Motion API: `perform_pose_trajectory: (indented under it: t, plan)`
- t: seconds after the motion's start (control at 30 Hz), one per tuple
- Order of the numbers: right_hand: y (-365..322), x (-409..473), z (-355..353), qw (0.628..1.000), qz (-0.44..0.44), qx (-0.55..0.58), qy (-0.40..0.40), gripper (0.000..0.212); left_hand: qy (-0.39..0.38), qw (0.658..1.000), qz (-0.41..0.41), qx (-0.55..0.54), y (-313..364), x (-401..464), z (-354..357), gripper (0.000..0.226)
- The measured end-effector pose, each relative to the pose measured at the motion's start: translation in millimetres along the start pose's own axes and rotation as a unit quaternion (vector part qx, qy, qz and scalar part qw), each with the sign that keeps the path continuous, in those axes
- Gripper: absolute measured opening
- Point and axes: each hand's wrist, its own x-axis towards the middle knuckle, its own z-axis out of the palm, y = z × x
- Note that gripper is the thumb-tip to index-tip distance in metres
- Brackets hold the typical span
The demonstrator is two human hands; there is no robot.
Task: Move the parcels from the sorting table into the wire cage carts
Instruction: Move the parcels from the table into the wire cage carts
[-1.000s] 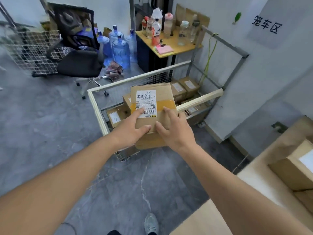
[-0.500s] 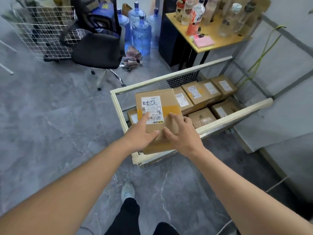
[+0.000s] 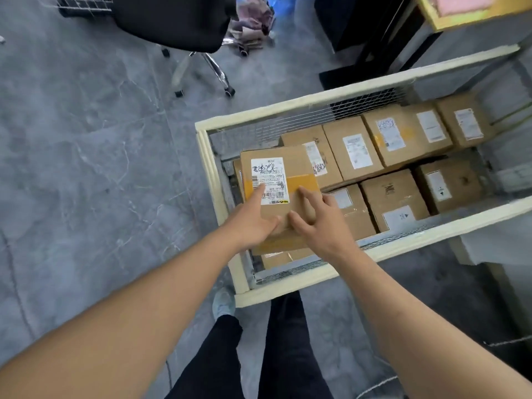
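Note:
A brown cardboard parcel (image 3: 290, 168) with a white label and yellow tape lies inside the near-left corner of the wire cage cart (image 3: 288, 110), on top of other boxes. My left hand (image 3: 253, 226) rests on the parcel's top, with the forefinger stretched over the label. Beside it, my right hand (image 3: 322, 223) touches the top with its fingers spread. Several more labelled parcels (image 3: 354, 148) fill the cart in two rows.
The cart's cream padded rim stands just in front of my legs and shoe (image 3: 223, 303). A black office chair (image 3: 172, 21) is on the grey floor beyond and to the left. A yellow-topped table (image 3: 472, 12) is at the upper right, and a wire rack (image 3: 83, 1) at the top left.
I have stepped up to the cart and brought the parcel down over its rim onto the boxes inside. My fingers have moved from under the parcel to its top.

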Motion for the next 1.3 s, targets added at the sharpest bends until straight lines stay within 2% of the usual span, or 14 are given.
perform_pose_trajectory:
  t: [0.3,0.43,0.53,0.67,0.83,1.07,1.2,1.3]
  plan:
    - [67.8,155.4,58.5,0.98,-0.045,-0.092,-0.168,0.071,0.053,0.991,-0.111,-0.051,-37.8,149.1,41.4,0.069]
    - [87.1,204.2,92.8,0.971,-0.072,-0.111,-0.197,0.074,0.085,0.983,-0.137,-0.084,-71.2,195.2,59.3,0.069]
    - [98.0,230.4,115.2,0.973,-0.087,-0.112,-0.181,0.077,0.115,0.98,-0.127,-0.103,-89.5,220.6,67.9,0.069]
    - [106.2,249.6,133.7,0.984,-0.077,-0.114,-0.112,0.078,0.144,0.974,-0.128,-0.123,-96.9,253.1,74.9,0.077]
    - [109.1,245.8,143.0,0.97,-0.109,-0.212,-0.052,0.066,0.132,0.975,-0.116,-0.139,-100.4,264.0,93.2,0.086]
    - [123.6,246.1,156.5,0.951,-0.182,-0.249,-0.026,0.058,0.078,0.992,-0.095,-0.006,-100.0,264.4,90.1,0.086]
    - [125.9,246.6,152.0,0.947,-0.183,-0.261,-0.052,0.061,0.111,0.974,-0.106,0.168,-95.9,265.1,87.4,0.088]
    - [126.0,249.5,142.6,0.941,-0.19,-0.266,-0.09,0.069,0.129,0.946,0.002,0.298,-93.1,273.0,82.5,0.084]
